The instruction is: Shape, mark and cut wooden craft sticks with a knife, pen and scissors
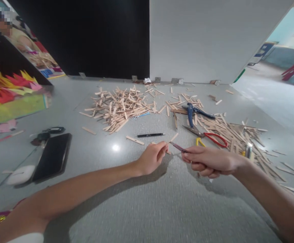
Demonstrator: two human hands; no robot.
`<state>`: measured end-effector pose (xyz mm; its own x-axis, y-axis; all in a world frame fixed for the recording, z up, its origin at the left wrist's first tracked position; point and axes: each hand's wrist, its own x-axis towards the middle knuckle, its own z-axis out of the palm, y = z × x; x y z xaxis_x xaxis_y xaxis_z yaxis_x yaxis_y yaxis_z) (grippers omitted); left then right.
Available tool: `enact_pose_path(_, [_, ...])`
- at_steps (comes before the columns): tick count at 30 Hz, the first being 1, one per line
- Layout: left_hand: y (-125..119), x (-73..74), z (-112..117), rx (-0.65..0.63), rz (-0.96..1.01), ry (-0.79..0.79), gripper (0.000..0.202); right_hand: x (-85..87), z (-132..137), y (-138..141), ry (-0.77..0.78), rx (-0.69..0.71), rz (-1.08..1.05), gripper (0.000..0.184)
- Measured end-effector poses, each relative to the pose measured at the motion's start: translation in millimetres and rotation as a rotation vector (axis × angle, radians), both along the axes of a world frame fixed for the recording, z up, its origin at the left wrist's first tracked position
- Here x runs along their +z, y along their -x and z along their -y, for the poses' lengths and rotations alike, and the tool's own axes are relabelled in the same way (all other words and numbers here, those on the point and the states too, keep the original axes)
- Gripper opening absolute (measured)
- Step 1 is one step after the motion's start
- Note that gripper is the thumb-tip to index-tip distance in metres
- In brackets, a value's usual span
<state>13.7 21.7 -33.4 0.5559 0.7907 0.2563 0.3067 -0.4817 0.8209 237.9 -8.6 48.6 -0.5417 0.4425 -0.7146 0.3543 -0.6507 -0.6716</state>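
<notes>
My left hand (152, 157) is closed in a pinch on a short wooden stick (172, 137) that points up and to the right. My right hand (209, 161) is closed round a thin dark tool, a small knife or pen (177, 147), whose tip meets the stick near my left fingers. Both hands hover just above the grey floor (147, 202). A black pen (150, 135) lies just beyond my left hand.
Piles of wooden sticks (119, 106) lie at the back middle and at the right (234, 133). Red-handled scissors (207, 136), a blue tool (194, 113) and yellow-handled pliers (199, 141) lie between them. A black phone (52, 157) and colourful paper craft (7, 87) are at the left.
</notes>
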Motion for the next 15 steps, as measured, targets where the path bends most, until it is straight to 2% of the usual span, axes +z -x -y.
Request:
enact_pose_path(2, [0, -0.9, 1, -0.003, 0.003, -0.002, 0.039, -0.5, 2, 4, 0.022, -0.014, -0.033, 0.048])
enact_pose_path(6, [4, -1.7, 3, 0.069, 0.004, 0.011, 0.044, -20.3, 21, 39, -0.118, -0.268, 0.007, 0.039])
enact_pose_path(7, [4, -1.7, 3, 0.073, 0.001, 0.009, 0.045, -21.4, 22, 42, -0.140, -0.284, 0.017, 0.038])
enact_pose_path(10, [3, -1.7, 3, 0.018, -0.017, -0.029, 0.048, -8.2, 15, 25, -0.086, -0.140, 0.023, 0.041])
enact_pose_path(12, [1, -2.0, 2, -0.028, -0.033, -0.063, 0.051, 4.9, 6, 10, 0.043, -0.009, 0.007, 0.045])
enact_pose_path(13, [0, -2.2, 2, -0.032, -0.039, -0.073, 0.053, 9.0, 4, 6, 0.086, 0.006, -0.002, 0.044])
enact_pose_path(15, [0, -2.5, 1, 0.007, -0.037, -0.076, 0.055, 8.9, 7, 13, 0.066, -0.087, -0.016, 0.040])
